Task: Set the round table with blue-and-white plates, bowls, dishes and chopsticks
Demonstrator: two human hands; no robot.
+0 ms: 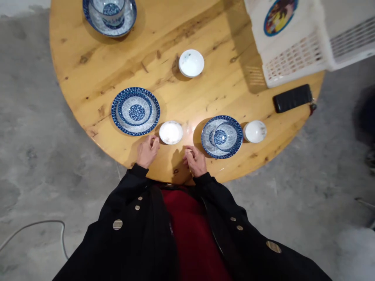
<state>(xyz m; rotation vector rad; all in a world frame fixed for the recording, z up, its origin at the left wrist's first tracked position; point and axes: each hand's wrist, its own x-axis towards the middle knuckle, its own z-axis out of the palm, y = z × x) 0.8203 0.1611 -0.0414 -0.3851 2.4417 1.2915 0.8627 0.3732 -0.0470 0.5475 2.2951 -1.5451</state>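
Position of the near white bowl (171, 132) relative to the two hands, as I read it from afar. The bowl stands on the wooden counter (164, 84), between the hands and slightly beyond them. From the left hand (148, 151) it lies between 1 and 2 o'clock, close by the fingers, though I cannot tell whether they touch its rim; from the right hand (195, 160) it lies between 10 and 11 o'clock, a little farther off. I judge the left hand the nearer. The bowl is round, so I find no long axis to align with. On both hands the fingers are loosely curled and released, with nothing visible in their grasp. A blue-patterned plate (134, 132) bearing a smaller dish (137, 112) lies at 11 o'clock from the left hand; a blue-rimmed dish (207, 136) holding a smaller bowl (224, 136) lies between 1 and 2 o'clock from the right.
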